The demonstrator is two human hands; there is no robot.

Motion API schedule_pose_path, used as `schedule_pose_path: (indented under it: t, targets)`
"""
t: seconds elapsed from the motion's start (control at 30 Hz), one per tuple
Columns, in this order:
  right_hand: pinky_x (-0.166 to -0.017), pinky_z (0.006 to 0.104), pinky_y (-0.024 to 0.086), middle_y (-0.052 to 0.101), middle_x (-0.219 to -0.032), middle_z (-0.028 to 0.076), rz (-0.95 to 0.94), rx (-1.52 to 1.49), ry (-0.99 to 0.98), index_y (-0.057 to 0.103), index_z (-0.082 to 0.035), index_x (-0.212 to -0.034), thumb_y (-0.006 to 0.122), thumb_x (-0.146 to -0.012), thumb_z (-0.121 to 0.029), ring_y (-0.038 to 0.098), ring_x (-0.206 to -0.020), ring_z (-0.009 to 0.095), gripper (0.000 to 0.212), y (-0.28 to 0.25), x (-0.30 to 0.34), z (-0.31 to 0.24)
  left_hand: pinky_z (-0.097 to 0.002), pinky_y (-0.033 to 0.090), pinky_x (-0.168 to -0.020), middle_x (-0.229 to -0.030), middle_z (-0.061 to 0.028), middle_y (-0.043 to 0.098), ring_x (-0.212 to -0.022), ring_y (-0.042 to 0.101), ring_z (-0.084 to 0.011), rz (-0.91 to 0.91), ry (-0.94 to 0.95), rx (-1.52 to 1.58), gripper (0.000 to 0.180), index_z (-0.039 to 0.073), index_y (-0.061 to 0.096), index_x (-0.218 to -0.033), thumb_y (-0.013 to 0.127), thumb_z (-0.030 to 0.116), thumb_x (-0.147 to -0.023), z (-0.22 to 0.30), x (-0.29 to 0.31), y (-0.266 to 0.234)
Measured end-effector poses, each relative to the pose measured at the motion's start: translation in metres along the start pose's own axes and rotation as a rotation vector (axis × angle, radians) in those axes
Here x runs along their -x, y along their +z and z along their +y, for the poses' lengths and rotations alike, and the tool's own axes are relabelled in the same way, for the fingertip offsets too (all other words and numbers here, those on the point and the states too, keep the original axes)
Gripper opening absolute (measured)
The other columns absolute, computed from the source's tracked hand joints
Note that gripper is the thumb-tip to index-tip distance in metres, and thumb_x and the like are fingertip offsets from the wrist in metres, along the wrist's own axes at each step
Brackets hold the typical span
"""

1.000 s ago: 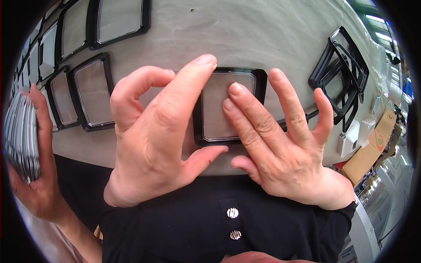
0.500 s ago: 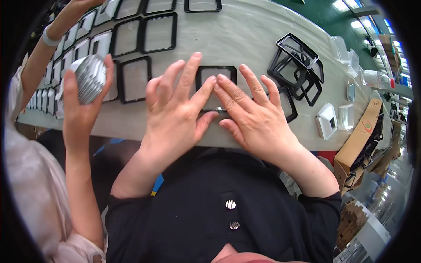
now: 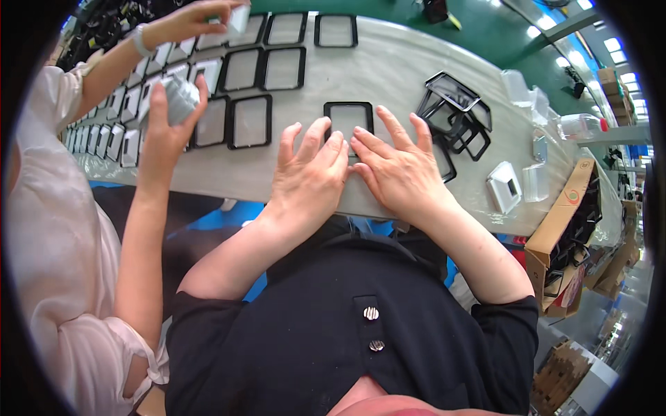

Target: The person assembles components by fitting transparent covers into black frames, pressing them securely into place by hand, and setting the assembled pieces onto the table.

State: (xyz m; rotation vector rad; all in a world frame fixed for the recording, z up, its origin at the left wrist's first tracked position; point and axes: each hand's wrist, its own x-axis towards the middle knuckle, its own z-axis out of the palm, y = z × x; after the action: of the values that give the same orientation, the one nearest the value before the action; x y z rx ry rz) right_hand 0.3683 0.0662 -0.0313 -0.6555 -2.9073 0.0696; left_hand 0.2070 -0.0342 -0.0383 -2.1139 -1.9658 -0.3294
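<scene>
A black rectangular frame point(image 3: 349, 105) with rounded corners lies on the table in front of me, its near part hidden by my fingers. My left hand point(image 3: 309, 170) is palm down at its near left corner, fingers slightly bent and apart, thumb hidden. Palm down too, my right hand point(image 3: 401, 173) covers the near right part with its fingers spread. The index fingertips almost meet over the frame. Neither hand grips anything; whether the fingertips press on the frame, I cannot tell.
More black frames point(image 3: 269, 123) stand in rows to the left, beside many white pieces point(image 3: 130, 147). A co-worker's hand point(image 3: 165, 139) holds a stack of thin pale pieces point(image 3: 182, 100). At right are piled black frames point(image 3: 444, 99), a white piece point(image 3: 501, 194) and a cardboard box point(image 3: 562, 208).
My hands have drawn closer together, and the left fingers are more bent. The view has shifted. The co-worker's far hand now shows with a white piece at its fingers.
</scene>
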Motion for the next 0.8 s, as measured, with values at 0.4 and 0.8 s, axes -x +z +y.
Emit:
schedule_pose_path:
  t: [0.4, 0.8]
  targets:
    - [-0.094, 0.0451, 0.05, 0.066, -0.122, 0.011, 0.266, 0.298, 0.604, 0.067, -0.008, -0.114, 0.058, -0.093, -0.035, 0.063, -0.113, 0.03, 0.036, -0.046, -0.02, 0.207, -0.0462, 0.027, -0.114, -0.147, -0.0127, 0.049, -0.14, 0.036, -0.0322, 0.008, -0.158, -0.004, 0.049, 0.008, 0.055, -0.137, 0.058, 0.032, -0.095, -0.029, -0.099, 0.018]
    - [-0.094, 0.042, 0.05, 0.066, -0.121, 0.011, 0.359, 0.366, 0.636, 0.071, -0.014, -0.116, 0.066, -0.088, -0.026, 0.061, -0.113, 0.03, 0.03, -0.029, 0.052, 0.252, -0.0395, 0.046, -0.099, -0.127, -0.021, 0.06, -0.121, 0.057, -0.0317, -0.38, -0.271, 0.653, 0.067, 0.004, 0.06, -0.121, 0.067, 0.057, -0.082, 0.065, -0.201, 0.036]
